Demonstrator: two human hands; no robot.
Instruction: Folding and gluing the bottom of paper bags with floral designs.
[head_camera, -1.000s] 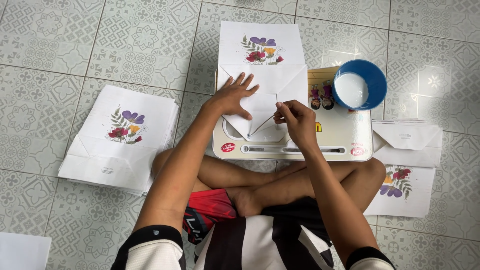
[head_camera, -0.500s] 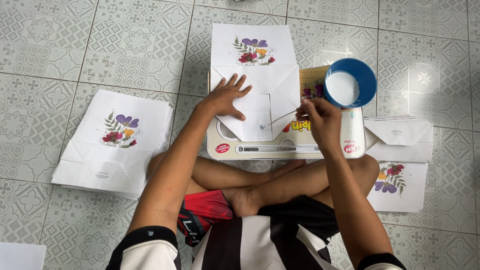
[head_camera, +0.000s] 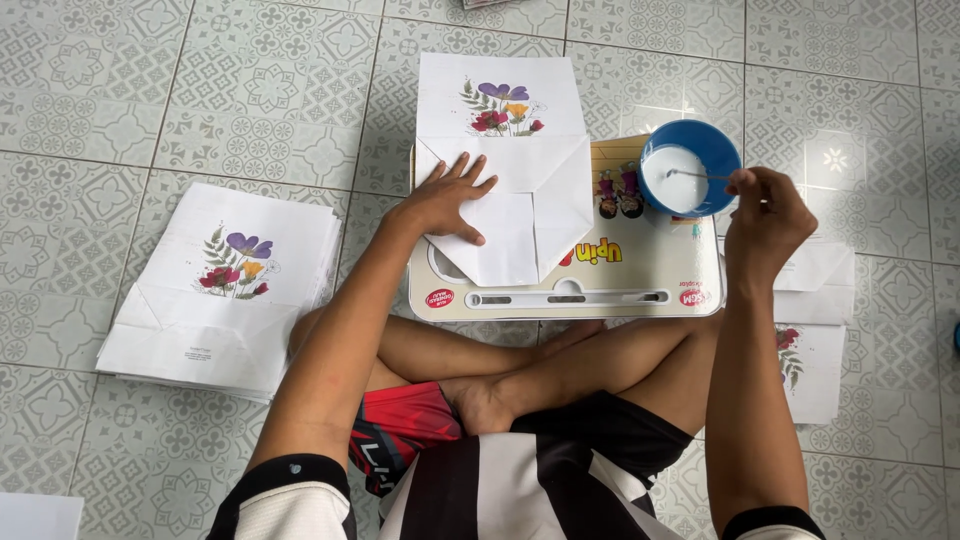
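Note:
I sit cross-legged on a tiled floor with a small lap table (head_camera: 640, 285) across my legs. A white paper bag with a flower print (head_camera: 505, 150) lies on it, its bottom flaps folded. My left hand (head_camera: 445, 200) presses flat on the folded flaps, fingers spread. My right hand (head_camera: 765, 220) pinches a thin stick (head_camera: 700, 176) whose tip dips into the white paste in a blue bowl (head_camera: 690, 180) at the table's right corner.
A stack of finished flower-print paper bags (head_camera: 220, 290) lies on the floor to my left. More bags (head_camera: 815, 330) lie to the right, partly behind my right arm. Another white sheet (head_camera: 35, 515) shows at the bottom left corner.
My right hand moved from the folded flaps rightward to the blue bowl, bringing the stick into the paste. My left hand stayed pressed on the bag.

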